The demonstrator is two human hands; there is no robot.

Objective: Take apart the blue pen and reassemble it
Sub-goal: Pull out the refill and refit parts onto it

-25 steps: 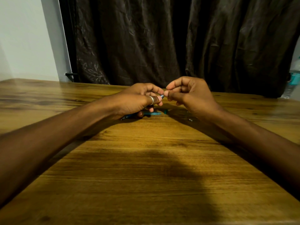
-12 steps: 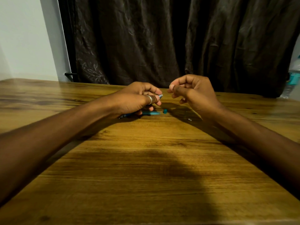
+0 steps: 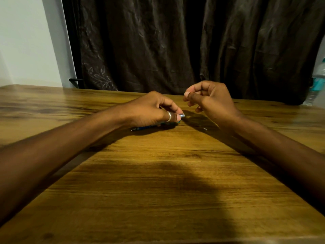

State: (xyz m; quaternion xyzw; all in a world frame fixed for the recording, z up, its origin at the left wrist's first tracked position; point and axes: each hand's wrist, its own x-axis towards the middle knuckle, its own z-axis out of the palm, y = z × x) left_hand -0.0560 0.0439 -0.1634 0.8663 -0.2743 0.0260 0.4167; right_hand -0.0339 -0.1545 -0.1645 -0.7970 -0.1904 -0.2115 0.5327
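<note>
Left hand (image 3: 151, 111) grip pinches the blue pen (image 3: 147, 127) (lying left-right); right hand (image 3: 211, 101) curled.

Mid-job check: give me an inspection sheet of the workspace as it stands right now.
Surface: wooden table, grain visible, shadows across the middle.
Job's things: blue pen part pinched in the left hand; blue pen piece lying on the table under that hand; small silver part loose on the table.
Clutter: nothing seen.
Grippers: left hand low over the table, closed on the pen part, ring on the thumb; right hand raised, fingertips pinched together, contents too small to tell.
Cables: nothing seen.
Surroundings: dark curtain behind the table; white wall at left; plastic bottle at the right edge.
</note>
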